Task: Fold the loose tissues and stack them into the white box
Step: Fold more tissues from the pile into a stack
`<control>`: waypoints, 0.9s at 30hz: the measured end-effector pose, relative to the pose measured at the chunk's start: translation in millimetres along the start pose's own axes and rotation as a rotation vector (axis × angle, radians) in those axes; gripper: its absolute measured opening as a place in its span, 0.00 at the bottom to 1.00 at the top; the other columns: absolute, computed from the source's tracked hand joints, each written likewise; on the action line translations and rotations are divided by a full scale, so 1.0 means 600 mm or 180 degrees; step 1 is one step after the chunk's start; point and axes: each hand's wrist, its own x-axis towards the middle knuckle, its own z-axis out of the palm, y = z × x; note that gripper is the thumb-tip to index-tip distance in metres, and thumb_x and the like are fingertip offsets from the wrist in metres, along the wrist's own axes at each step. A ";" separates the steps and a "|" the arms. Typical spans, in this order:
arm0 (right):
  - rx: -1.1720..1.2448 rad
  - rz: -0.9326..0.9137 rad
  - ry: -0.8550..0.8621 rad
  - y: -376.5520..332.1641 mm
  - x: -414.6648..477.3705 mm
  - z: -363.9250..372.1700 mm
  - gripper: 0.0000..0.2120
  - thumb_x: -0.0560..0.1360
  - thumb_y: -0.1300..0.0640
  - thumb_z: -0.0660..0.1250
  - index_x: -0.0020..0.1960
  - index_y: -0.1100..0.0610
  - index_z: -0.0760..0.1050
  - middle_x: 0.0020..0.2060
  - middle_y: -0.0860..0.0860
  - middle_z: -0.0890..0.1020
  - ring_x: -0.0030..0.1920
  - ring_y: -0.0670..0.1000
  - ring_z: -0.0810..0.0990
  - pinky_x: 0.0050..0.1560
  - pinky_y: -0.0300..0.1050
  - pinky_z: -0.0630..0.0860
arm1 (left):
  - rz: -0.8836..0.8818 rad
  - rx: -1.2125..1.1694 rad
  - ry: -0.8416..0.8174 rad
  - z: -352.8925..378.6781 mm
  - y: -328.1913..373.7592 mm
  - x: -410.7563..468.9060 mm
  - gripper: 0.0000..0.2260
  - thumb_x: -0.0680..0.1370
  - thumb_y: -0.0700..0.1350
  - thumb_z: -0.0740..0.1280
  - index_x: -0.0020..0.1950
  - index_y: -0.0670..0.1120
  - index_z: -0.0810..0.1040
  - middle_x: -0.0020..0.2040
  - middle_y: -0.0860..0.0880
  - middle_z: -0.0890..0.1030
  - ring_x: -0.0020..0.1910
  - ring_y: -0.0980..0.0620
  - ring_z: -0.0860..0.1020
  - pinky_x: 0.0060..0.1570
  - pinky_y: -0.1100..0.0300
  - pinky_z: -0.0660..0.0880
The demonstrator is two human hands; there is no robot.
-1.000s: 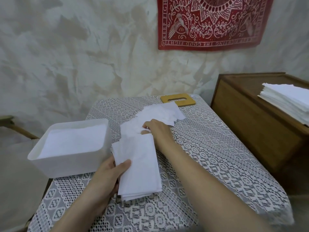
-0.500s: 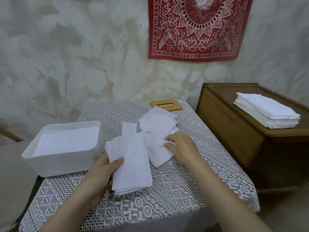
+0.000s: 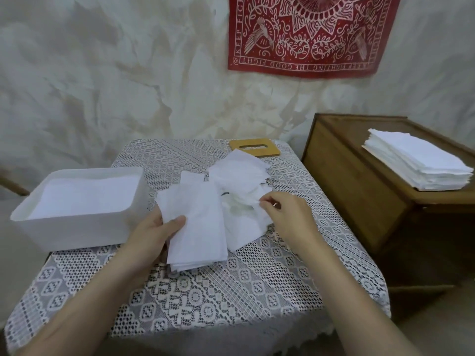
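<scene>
The right hand (image 3: pixel 285 217) has drawn back from the far side of the heap toward the near right, and the loose tissues (image 3: pixel 239 181) have spread toward it. Its thumb and forefinger are closed on the edge of one sheet, with the other fingers curled. The left hand (image 3: pixel 154 235) grips the folded stack (image 3: pixel 198 227) at the middle of the table (image 3: pixel 231 291), thumb on top and fingers hidden beneath. The loose heap lies just past it at one o'clock, touching the stack's right edge. The white box (image 3: pixel 77 227) sits at nine o'clock, its floor already layered in white. A wooden lid (image 3: pixel 254 147) rests at twelve, on the far edge.

These sheets look feather-light, limp and easily torn, and they cling together. A corner or edge pinch seems best for peeling off a single sheet. The stack probably needs a flat hold from above and below, or it may fan apart.
</scene>
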 end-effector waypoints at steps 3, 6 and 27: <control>0.0156 0.0028 0.0004 0.001 -0.003 -0.001 0.07 0.82 0.51 0.66 0.53 0.48 0.83 0.41 0.41 0.83 0.43 0.46 0.79 0.45 0.47 0.75 | 0.0012 0.0003 -0.0034 0.007 -0.002 0.001 0.09 0.84 0.42 0.65 0.61 0.53 0.79 0.54 0.53 0.88 0.52 0.50 0.86 0.52 0.51 0.80; 0.0175 0.0085 -0.0226 0.005 -0.008 0.000 0.09 0.82 0.50 0.65 0.51 0.49 0.84 0.42 0.44 0.84 0.42 0.47 0.80 0.43 0.46 0.75 | 0.0021 -0.0001 -0.0076 0.014 -0.005 -0.002 0.10 0.84 0.41 0.65 0.63 0.52 0.78 0.55 0.52 0.87 0.53 0.50 0.86 0.54 0.50 0.80; -0.0195 0.1176 -0.0098 0.013 0.060 0.040 0.09 0.80 0.47 0.66 0.46 0.50 0.77 0.42 0.50 0.83 0.43 0.55 0.79 0.38 0.45 0.69 | -0.0011 -0.0093 -0.0110 0.024 -0.007 0.002 0.10 0.83 0.42 0.66 0.62 0.51 0.79 0.55 0.51 0.88 0.53 0.48 0.86 0.54 0.47 0.80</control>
